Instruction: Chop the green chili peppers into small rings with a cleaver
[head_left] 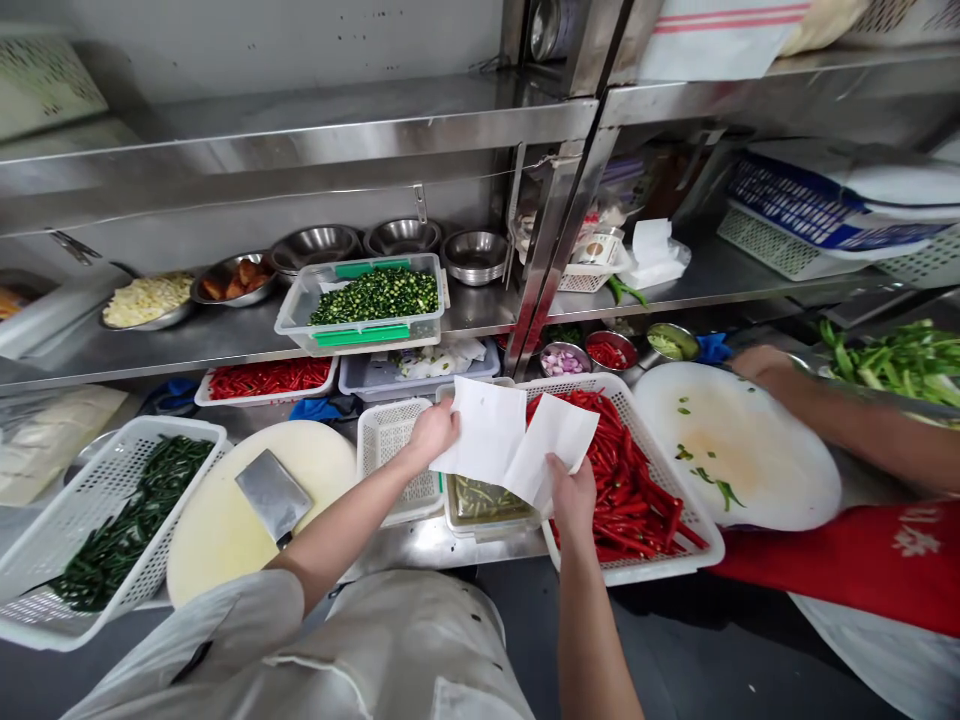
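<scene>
Two white paper sheets (489, 432), or one folded sheet, are held up over the counter between my hands. My left hand (436, 430) pinches the left edge of the paper. My right hand (571, 490) grips the lower edge of the right-hand piece (559, 445). Below the paper is a container of pale green pickled-looking strips (487, 500), partly covered. A white basket of red chillies (637, 490) sits to the right, behind my right hand. An empty white perforated basket (386, 440) stands beside my left hand.
A cleaver (274, 496) lies on the left round chopping board (202, 530), near a basket of dark green vegetables (139, 515). At right, a co-worker's arm (832, 410) reaches over another board (795, 465). A steel shelf (247, 335) holds bowls and a tub of chopped greens (375, 297).
</scene>
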